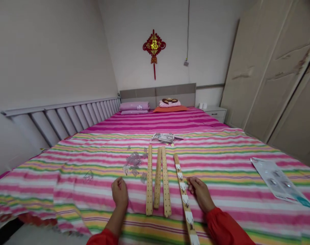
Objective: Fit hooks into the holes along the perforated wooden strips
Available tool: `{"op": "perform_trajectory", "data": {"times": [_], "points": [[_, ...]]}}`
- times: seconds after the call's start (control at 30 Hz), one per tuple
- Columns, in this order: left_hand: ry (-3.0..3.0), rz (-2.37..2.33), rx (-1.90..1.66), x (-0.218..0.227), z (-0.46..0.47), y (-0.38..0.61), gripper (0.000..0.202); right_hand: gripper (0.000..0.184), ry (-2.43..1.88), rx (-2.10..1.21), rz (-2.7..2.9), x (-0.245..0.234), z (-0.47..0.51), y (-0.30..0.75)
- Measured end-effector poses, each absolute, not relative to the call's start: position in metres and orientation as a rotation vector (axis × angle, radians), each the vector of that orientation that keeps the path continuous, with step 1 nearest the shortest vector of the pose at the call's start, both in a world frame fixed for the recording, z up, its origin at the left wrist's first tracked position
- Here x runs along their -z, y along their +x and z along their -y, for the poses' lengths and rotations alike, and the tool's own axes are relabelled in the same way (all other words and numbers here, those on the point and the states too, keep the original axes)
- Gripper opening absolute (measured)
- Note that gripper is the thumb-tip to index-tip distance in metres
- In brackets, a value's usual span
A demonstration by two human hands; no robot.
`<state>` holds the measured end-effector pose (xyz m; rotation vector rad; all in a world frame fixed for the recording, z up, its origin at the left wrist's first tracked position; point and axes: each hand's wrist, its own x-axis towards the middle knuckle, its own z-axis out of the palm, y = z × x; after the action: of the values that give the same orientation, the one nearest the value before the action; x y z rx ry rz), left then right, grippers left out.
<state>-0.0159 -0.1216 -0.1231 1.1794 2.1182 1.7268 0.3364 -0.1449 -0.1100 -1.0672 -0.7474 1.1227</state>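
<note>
My left hand (120, 191) is curled closed over the bedspread, left of the wooden strips; whatever may be inside it is hidden. A wooden strip with a row of white hooks (186, 200) lies lengthwise in front of me. Beside its right edge is my right hand (199, 191), fingers loosely bent and slightly apart, tips at or very near one hook. Three bare wooden strips with small holes lie between my hands: a left one (149, 180), a middle one (157, 180) and a right one (166, 182). Small clear plastic pieces (134, 159) are scattered beyond my left hand.
A clear blister pack (278, 181) lies at the right. A crumpled clear packet (165, 137) sits beyond the strips, and a thin clear scrap (88, 176) at the left. The striped bedspread (93, 200) has folds. A grey rail (68, 117) runs along the left side.
</note>
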Motion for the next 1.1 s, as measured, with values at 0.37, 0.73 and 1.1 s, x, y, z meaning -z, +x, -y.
{"op": "perform_trajectory", "data": {"times": [0.37, 0.73, 1.1], "points": [[1.122, -1.622, -1.54, 0.11, 0.146, 0.032, 0.042, 0.03, -1.026, -1.163, 0.697, 0.114, 0.147, 0.339], [1.221, -1.863, -1.344, 0.097, 0.133, 0.045, 0.022, 0.03, -1.021, -1.226, 0.654, 0.113, 0.151, 0.342], [1.99, -1.575, -1.575, 0.049, 0.167, 0.067, 0.016, 0.039, -1.098, -1.229, 0.773, 0.103, 0.161, 0.336]]}}
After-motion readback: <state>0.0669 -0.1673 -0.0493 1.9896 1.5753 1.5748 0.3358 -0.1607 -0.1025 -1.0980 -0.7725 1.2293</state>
